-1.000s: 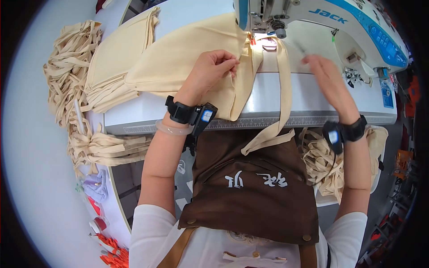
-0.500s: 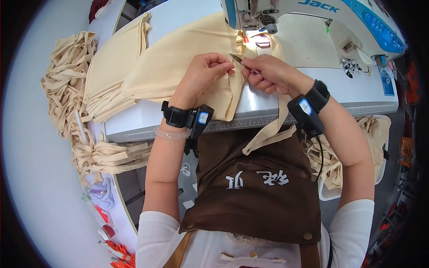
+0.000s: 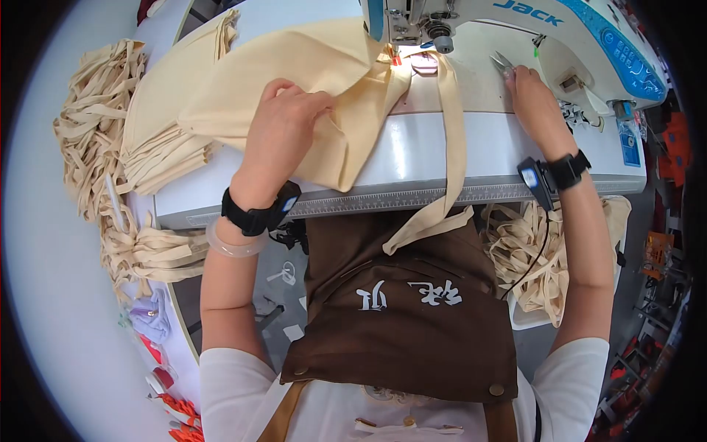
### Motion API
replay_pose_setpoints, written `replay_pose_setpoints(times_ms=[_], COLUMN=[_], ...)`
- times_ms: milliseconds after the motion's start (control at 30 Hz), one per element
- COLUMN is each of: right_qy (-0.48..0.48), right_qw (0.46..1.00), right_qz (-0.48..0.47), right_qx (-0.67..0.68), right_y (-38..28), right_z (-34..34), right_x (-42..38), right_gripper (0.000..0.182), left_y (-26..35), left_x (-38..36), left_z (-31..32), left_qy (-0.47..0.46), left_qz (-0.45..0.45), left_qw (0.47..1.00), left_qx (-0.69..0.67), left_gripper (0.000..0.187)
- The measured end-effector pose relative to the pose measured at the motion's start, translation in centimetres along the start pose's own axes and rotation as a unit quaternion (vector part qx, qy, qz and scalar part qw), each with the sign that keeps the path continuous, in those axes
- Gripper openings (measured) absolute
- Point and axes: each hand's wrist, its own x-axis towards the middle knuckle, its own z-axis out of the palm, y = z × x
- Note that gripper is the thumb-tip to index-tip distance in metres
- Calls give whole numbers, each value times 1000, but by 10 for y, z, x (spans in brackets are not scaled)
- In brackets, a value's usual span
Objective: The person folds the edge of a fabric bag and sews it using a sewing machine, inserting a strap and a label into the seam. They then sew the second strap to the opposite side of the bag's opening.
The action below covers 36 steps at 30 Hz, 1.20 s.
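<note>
My right hand (image 3: 532, 99) is closed on small metal thread snips (image 3: 502, 63), whose blades point up and left over the right side of the machine bed. My left hand (image 3: 283, 125) is curled on the cream fabric piece (image 3: 294, 55), with its fingertips at a fold in the cloth. That fabric reaches under the needle area of the Jack sewing machine (image 3: 508, 18). From the needle area a cream strap (image 3: 455, 132) hangs over the table's front edge, its end lying against the brown apron (image 3: 412, 317).
A stack of cream fabric pieces (image 3: 166, 88) lies left of the work. Bundles of cream straps (image 3: 96, 118) hang over the table's left side. A white bin (image 3: 534, 321) of straps stands below right. A ruler strip (image 3: 331, 204) runs along the table's front edge.
My right hand has moved right with the snips, away from the fabric by the needle. My left hand has shifted left, and the cloth beneath it is folded differently.
</note>
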Motion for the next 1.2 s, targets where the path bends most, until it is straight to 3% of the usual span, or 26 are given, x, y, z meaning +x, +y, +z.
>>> replay_pose_setpoints(times_ms=[100,200,300,367,433,633,733,833,933,1000,1067,1133,1167,1200], right_qy=[-54,108,71,103,40,70,36,-2,-84,-110,-19,8,-10,-26], right_qw=[995,977,989,947,931,860,855,863,866,867,834,825,842,857], right_qz=[33,-53,-131,-252,-289,-406,-407,-417,-440,-451,-428,-416,-421,-425], right_qx=[-76,-174,-19,169,220,301,318,286,221,184,348,383,337,291], right_y=[-4,-10,-42,-89,-139,-199,-183,-160,-150,-150,-161,-163,-162,-161], right_z=[-2,-15,-30,-33,-35,-2,-8,-26,-33,-30,-22,-21,-24,-26], right_x=[8,-6,-20,-37,-51,-66,-74,-79,-94,-102,-100,-100,-99,-98], right_gripper=[26,36,63,69,67,20,7,10,13,8,7,6,6,6], left_y=[1,3,10,19,31,71,66,73,84,96,109,100,93,88], left_x=[-3,-9,-11,-13,-22,-41,-42,-36,-32,-23,-5,2,5,8], left_z=[-14,-21,-25,-25,-25,-55,-52,-45,-38,-36,-36,-4,9,14], left_qy=[5,-1,-57,-88,-96,-143,-165,-211,-149,-170,-212,-119,-70,-80], left_qz=[75,93,21,-31,-72,-198,-196,-157,11,42,45,97,121,82], left_qw=[994,989,989,983,973,965,960,965,988,980,964,986,990,993], left_qx=[74,118,137,157,196,-91,-110,16,-33,-97,-155,-67,-20,36], left_gripper=[25,35,52,62,69,91,81,80,79,70,52,46,42,37])
